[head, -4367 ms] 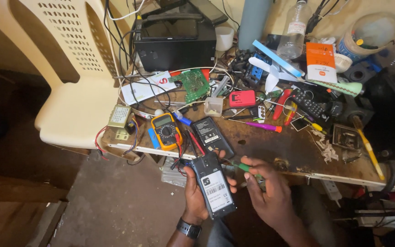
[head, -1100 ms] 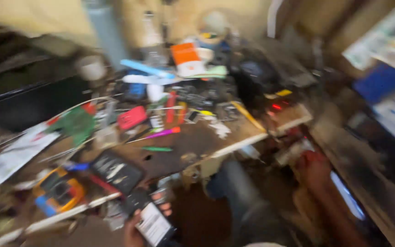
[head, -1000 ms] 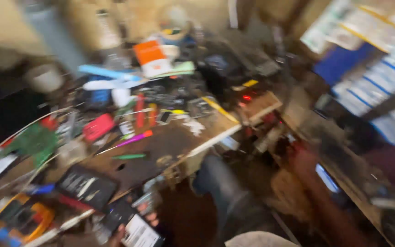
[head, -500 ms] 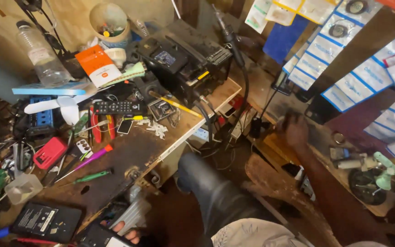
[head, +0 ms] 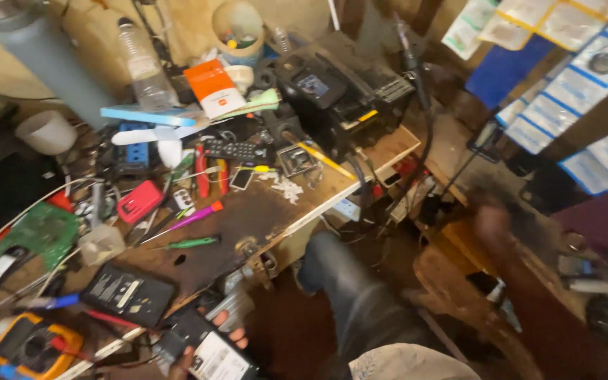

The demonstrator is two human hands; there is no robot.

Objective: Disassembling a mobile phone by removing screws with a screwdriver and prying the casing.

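**A crowded repair bench, one hand on a phone, the other reaching away**

A worn wooden workbench (head: 248,218) runs from the lower left of the frame up toward the centre, its top stained dark and buried in tools and parts. To the right, packets in clear sleeves hang on a wall, and the person's knee in dark trousers (head: 346,281) sits low in the middle.

At the bottom edge, left of centre, the left hand (head: 205,345) grasps a black phone (head: 209,352) lying back-up with a pale label; a few fingertips (head: 237,341) curl over its right side. The phone is off the bench's front edge, just below a second dark phone (head: 127,294) lying flat on the wood.

The right hand (head: 494,222) is stretched out to the right of centre, well apart from the bench, and so blurred that I cannot tell whether its fingers are curled or spread, or whether they hold anything.

On the bench, a yellow multimeter (head: 33,346) sits in the lower left corner, a green circuit board (head: 40,232) above it, and a green-handled screwdriver (head: 191,243) near the middle. A red case (head: 138,201), a black remote control (head: 237,150) and an orange-and-white box (head: 212,88) lie farther up. A black machine (head: 339,91) stands at the top centre, a clear plastic bottle (head: 142,67) to its left.
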